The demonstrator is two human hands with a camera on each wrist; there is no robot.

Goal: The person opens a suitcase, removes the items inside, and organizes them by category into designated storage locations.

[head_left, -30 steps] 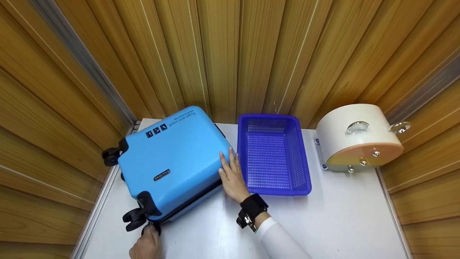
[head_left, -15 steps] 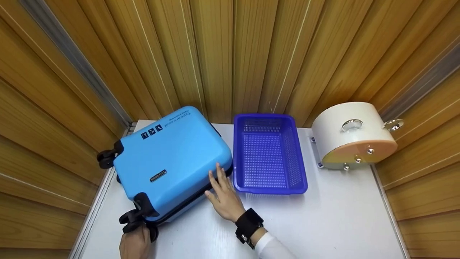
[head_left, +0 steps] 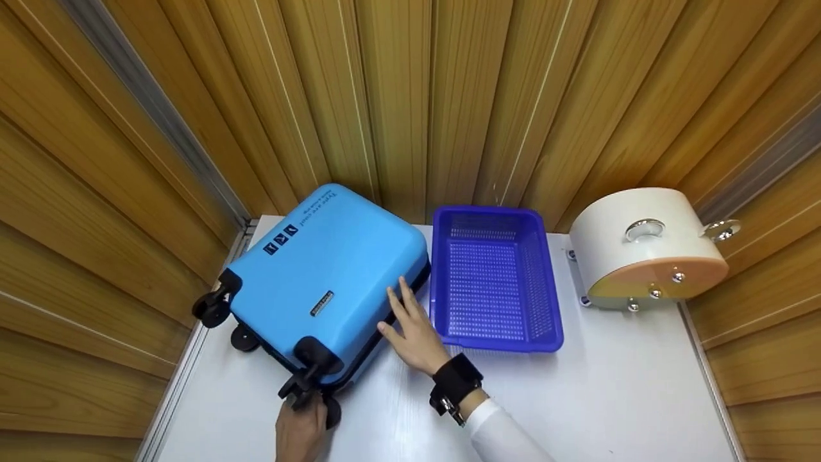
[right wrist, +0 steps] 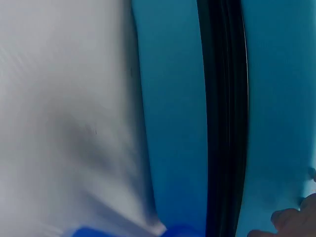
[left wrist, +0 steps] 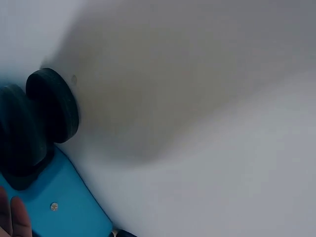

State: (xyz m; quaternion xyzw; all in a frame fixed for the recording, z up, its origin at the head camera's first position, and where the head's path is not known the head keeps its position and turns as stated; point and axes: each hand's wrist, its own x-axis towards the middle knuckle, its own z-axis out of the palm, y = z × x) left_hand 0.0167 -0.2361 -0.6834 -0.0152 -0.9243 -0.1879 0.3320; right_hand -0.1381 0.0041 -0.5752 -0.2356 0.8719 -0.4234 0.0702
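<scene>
A light blue hard-shell suitcase point(head_left: 321, 263) lies flat and angled in the head view, its black caster wheels toward the lower left. At the near wheel point(head_left: 298, 388) is my left hand point(head_left: 300, 428), its fingers partly hidden behind the wheel. Two extended fingertips point(left wrist: 19, 217) show against the suitcase's blue base point(left wrist: 74, 202) in the left wrist view. My right hand point(head_left: 414, 333) rests on the suitcase's near long side with spread fingers. In the right wrist view, a few fingertips point(right wrist: 291, 219) touch the blue shell beside the black zipper seam point(right wrist: 224, 118).
Just right of the suitcase stands a purple perforated plastic basket point(head_left: 551, 301). Farther right is a white half-round box point(head_left: 628, 218) with an orange, yellow and green front and silver knobs. Wood-look panels point(head_left: 397, 96) enclose the white tabletop point(head_left: 609, 385) at the back and sides.
The suitcase has turned counter-clockwise, its wheel end swinging right with my left hand. My right hand has slid down from the suitcase's right corner onto its long side.
</scene>
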